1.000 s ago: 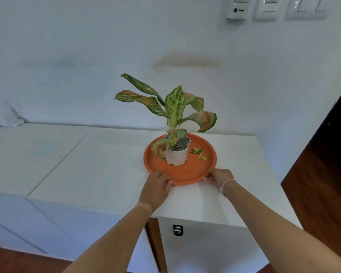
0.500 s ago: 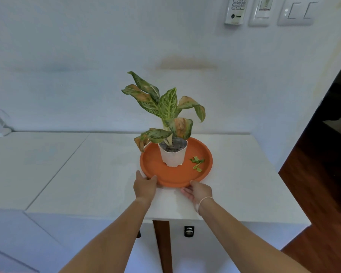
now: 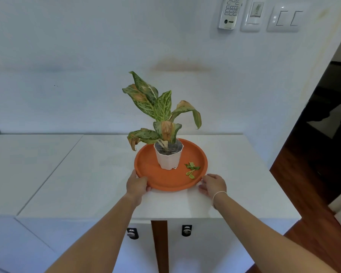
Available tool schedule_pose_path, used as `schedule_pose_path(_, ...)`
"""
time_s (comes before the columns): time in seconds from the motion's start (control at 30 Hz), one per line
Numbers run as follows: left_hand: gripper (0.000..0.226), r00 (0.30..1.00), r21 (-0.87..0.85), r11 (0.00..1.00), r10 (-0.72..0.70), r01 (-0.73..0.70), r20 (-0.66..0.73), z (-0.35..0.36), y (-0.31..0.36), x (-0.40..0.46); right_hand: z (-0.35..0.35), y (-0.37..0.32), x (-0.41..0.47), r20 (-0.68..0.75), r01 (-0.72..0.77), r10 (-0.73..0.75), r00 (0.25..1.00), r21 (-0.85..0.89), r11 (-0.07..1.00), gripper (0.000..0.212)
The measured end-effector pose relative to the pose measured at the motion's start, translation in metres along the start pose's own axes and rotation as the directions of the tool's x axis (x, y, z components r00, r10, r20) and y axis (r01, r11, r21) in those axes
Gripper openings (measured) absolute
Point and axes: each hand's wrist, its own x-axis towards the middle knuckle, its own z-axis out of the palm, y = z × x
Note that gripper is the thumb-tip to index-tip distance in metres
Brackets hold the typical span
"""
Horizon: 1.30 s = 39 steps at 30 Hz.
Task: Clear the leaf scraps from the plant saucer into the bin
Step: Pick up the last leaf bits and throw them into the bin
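Both hands flank the saucer (image 3: 146, 164): left hand (image 3: 136, 185) grips its rim (right hand (image 3: 213, 185) relaxed).

It looked like a home: a potted houseplant (image 3: 161, 123) stood on a white cabinet (image 3: 87, 174), a wall-mounted remote (image 3: 229, 12) and light switches (image 3: 286, 18) hung above, and wooden flooring (image 3: 307, 182) ran alongside.

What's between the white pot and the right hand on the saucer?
Head view: the leaf scraps lie on the orange saucer floor between the white pot and the right hand, which sits at the saucer's near-right rim. Nothing else there.
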Motion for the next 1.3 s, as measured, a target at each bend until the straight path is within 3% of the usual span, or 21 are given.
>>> schedule_pose_path(0.07,0.055,1.000,-0.004,1.000,-0.008,0.008,0.014,0.000,0.001,-0.001,-0.005,-0.004,-0.002,-0.053,0.165,-0.186,0.981,-0.273,0.948,0.047)
schedule_pose_path(0.13,0.058,1.000,-0.020,1.000,-0.018,0.018,0.023,0.000,0.001,-0.002,-0.009,-0.010,-0.005,0.054,0.362,-0.379,0.924,-0.450,0.816,0.055)
schedule_pose_path(0.2,0.059,0.999,-0.024,1.000,-0.018,0.018,0.027,0.000,0.000,-0.005,-0.010,-0.017,-0.005,0.228,0.497,-0.459,0.859,-0.585,0.640,0.063)
schedule_pose_path(0.33,0.058,0.998,-0.011,1.000,0.020,-0.019,0.055,0.000,-0.007,-0.011,-0.004,-0.028,0.004,0.461,0.578,-0.364,0.809,-0.734,0.356,0.068)
schedule_pose_path(0.53,0.060,0.994,-0.016,0.996,0.090,-0.089,0.062,-0.001,-0.017,-0.018,0.008,-0.042,0.018,0.537,0.571,-0.218,0.815,-0.808,0.145,0.065)
schedule_pose_path(0.8,0.071,0.994,-0.123,0.989,0.095,-0.088,0.051,-0.002,-0.023,-0.018,0.026,-0.050,0.031,0.585,0.578,-0.085,0.807,-0.811,-0.092,0.065)
schedule_pose_path(1.03,0.072,0.994,-0.157,0.983,0.102,-0.095,0.033,-0.002,-0.025,-0.018,0.040,-0.056,0.038,0.596,0.587,0.027,0.802,-0.781,-0.212,0.060)
schedule_pose_path(1.23,0.071,0.994,-0.163,0.982,0.103,-0.095,0.041,-0.002,-0.023,-0.020,0.043,-0.052,0.044,0.562,0.536,-0.056,0.825,-0.810,-0.237,0.039)
schedule_pose_path(1.3,0.071,0.994,-0.163,0.982,0.104,-0.096,0.040,-0.002,-0.022,-0.021,0.043,-0.049,0.045,0.535,0.509,-0.111,0.838,-0.838,-0.197,0.035)
